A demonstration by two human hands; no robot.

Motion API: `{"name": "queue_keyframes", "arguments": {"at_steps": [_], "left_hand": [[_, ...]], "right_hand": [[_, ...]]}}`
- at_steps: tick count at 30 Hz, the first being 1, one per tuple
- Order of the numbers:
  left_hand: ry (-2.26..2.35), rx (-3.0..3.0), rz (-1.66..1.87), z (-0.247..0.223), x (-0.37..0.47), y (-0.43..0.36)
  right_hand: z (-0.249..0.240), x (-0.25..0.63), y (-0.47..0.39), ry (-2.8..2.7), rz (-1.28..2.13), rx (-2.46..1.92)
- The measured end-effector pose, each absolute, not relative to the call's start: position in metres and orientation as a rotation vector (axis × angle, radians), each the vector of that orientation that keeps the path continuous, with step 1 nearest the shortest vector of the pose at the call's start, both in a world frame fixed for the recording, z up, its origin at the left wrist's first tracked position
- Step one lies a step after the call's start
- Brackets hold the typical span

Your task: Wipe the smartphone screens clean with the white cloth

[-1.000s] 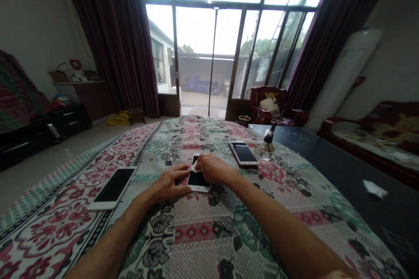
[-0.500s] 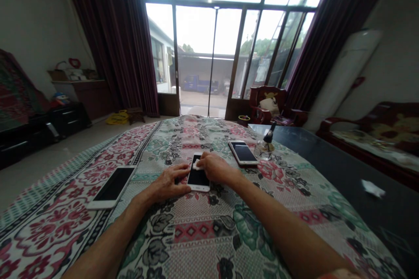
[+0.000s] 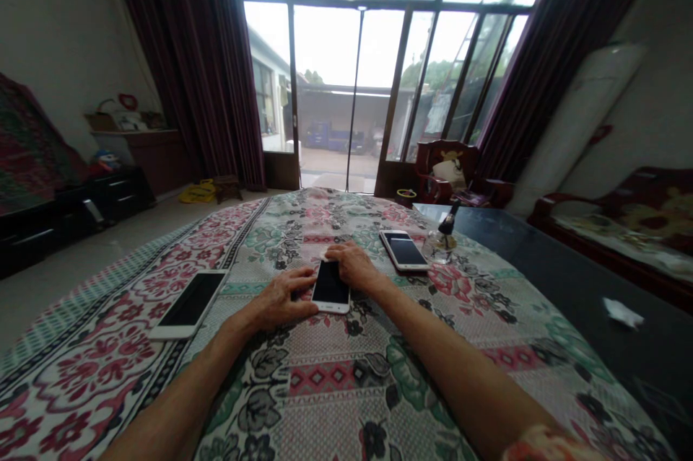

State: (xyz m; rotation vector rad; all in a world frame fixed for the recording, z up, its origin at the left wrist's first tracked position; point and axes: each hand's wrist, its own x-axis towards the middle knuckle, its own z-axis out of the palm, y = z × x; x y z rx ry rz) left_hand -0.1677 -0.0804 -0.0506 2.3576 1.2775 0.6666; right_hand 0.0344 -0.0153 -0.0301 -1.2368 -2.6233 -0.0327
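Note:
A white smartphone (image 3: 330, 288) with a dark screen lies flat on the patterned cloth, in front of me. My left hand (image 3: 286, 295) rests along its left edge, fingers apart, thumb near the lower corner. At the phone's top end, my right hand (image 3: 349, 264) is closed on a small white wad, a tissue or cotton (image 3: 325, 257), which mostly hides under the fingers. Another white smartphone (image 3: 189, 304) lies to the left, and a third smartphone (image 3: 404, 250) to the right. Beside that one stands a clear glass bottle (image 3: 441, 244) with a black top.
The flowered tablecloth (image 3: 336, 418) covers the table. A dark glossy tabletop (image 3: 541, 266) adjoins on the right, with a crumpled white tissue (image 3: 622, 313) on it. Behind are a wooden armchair (image 3: 447, 165), a wooden sofa (image 3: 644, 208) and glass doors (image 3: 346, 115).
My right hand has slid the white wad up the screen to the phone's top edge, baring more of the screen. My left hand keeps its place at the phone's side.

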Motion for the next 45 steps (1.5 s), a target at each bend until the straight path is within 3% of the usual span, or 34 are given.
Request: {"name": "queue_keyframes", "arguments": {"at_steps": [16, 29, 45], "left_hand": [[1.270, 2.419, 0.689, -0.061, -0.171, -0.076], [1.224, 2.477, 0.694, -0.063, -0.174, -0.075], [1.220, 2.506, 0.700, -0.060, -0.171, -0.077]], "right_hand": [[0.005, 0.035, -0.067, -3.006, 0.302, -0.845], [-0.032, 0.049, -0.016, -2.505, -0.091, -1.433], [-0.012, 0.038, -0.038, -2.825, 0.066, -1.071]]}}
